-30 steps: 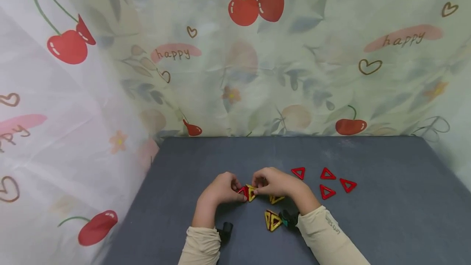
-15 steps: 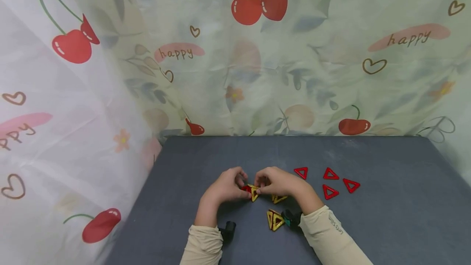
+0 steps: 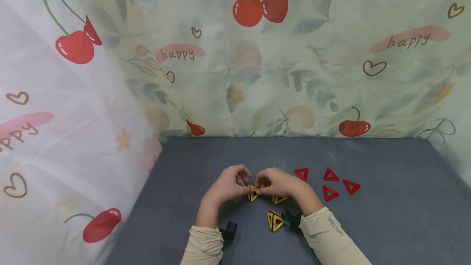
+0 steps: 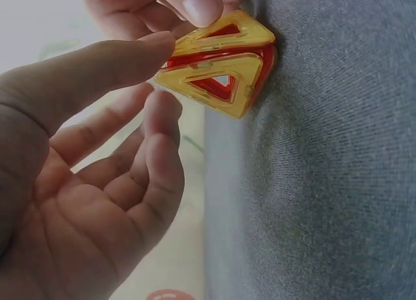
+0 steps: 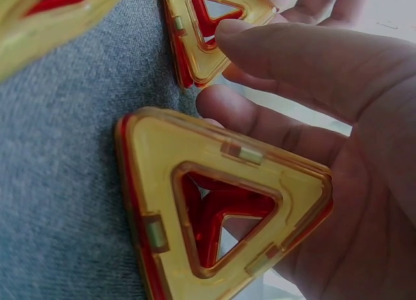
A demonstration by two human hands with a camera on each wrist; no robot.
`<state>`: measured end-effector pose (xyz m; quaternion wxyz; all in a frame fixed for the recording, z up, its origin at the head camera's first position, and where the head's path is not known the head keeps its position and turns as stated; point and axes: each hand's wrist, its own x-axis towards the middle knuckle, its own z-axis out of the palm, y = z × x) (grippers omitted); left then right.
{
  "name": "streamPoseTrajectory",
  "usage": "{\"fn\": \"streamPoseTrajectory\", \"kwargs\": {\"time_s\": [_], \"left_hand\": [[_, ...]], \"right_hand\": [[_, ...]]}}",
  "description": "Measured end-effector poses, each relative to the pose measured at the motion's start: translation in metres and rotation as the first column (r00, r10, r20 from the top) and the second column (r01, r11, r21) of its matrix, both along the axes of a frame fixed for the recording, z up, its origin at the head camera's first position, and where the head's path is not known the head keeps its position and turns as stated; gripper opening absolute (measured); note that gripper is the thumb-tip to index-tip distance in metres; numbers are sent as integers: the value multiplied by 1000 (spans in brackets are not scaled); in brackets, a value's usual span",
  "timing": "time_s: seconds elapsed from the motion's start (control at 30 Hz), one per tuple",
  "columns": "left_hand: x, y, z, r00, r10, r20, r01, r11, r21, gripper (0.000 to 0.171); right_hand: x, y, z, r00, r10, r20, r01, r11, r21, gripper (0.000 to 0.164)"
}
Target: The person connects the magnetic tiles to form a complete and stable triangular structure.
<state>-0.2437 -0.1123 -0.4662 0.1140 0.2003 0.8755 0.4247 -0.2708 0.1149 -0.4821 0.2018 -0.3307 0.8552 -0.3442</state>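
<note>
Head view: both hands meet at desk point(image 3: 386, 216) centre over one small yellow-and-red triangle piece point(image 3: 253, 194). Compared with a second ago, the red tile that showed by the left fingers is now hidden; piece sits slightly further back. Left hand point(image 3: 228, 184): thumb and fingertips touch the piece's edge, grip loose, half open. Right hand point(image 3: 276, 182): fingertip presses the top, grip pinching. Judgement: tiles now joined, hands seating them. Two more yellow pieces point(image 3: 274, 220) lie near the right wrist; four red triangles point(image 3: 330, 183) lie apart, right.
</note>
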Motion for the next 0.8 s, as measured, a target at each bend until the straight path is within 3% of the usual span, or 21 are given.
{"fn": "streamPoseTrajectory", "kwargs": {"time_s": [0.3, 0.8], "left_hand": [[-1, 2, -3, 1000, 1, -8, -2, 999, -37, 7], [-1, 1, -3, 997, 33, -66, -37, 997, -67, 10]], "right_hand": [[0, 1, 1, 1000, -28, -8, 27, 1000, -10, 4], [-3, 8, 2, 999, -43, 2, 43, 998, -35, 6]]}}
